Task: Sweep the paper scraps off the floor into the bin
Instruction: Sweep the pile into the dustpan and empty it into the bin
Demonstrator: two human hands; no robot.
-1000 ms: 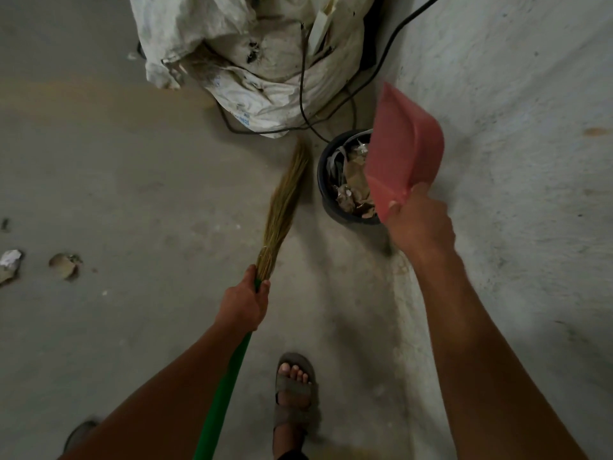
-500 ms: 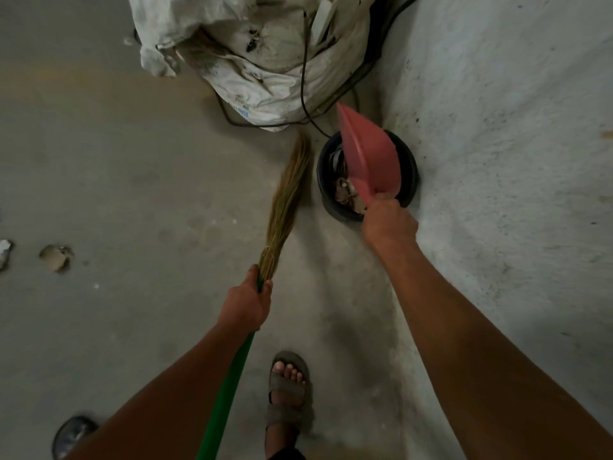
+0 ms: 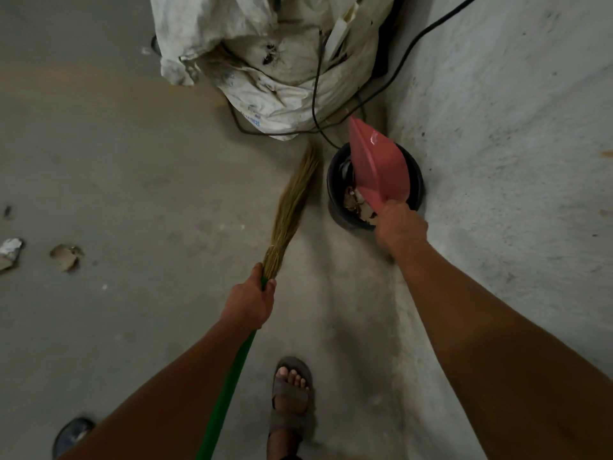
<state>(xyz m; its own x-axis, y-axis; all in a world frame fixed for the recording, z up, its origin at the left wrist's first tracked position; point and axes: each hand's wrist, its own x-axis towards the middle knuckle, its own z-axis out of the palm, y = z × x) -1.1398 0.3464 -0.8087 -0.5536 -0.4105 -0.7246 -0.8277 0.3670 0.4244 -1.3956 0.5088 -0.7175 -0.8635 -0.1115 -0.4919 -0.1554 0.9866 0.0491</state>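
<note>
The concrete floor fills the left and centre of your view, and a pale wall rises along the right. At the top a large white sack slumps against that wall, with black cables trailing over and around it. Just below the sack, in the angle where floor meets wall, stands the black bin; crumpled paper shows inside it.

Your right hand grips the handle of the pink dustpan, which is tipped steeply, its pan standing up over the mouth of the bin with its underside facing you. Your left hand is closed around the green handle of the broom, just below the bristle head; the straw bristles point up the frame and end just left of the bin, close to the sack.

One sandalled foot stands between your forearms; the toe of the other shoe shows at the lower left edge.

Two paper scraps lie on the floor at the far left, well apart from the bin, a brownish one and a whiter one beside it at the frame edge.
</note>
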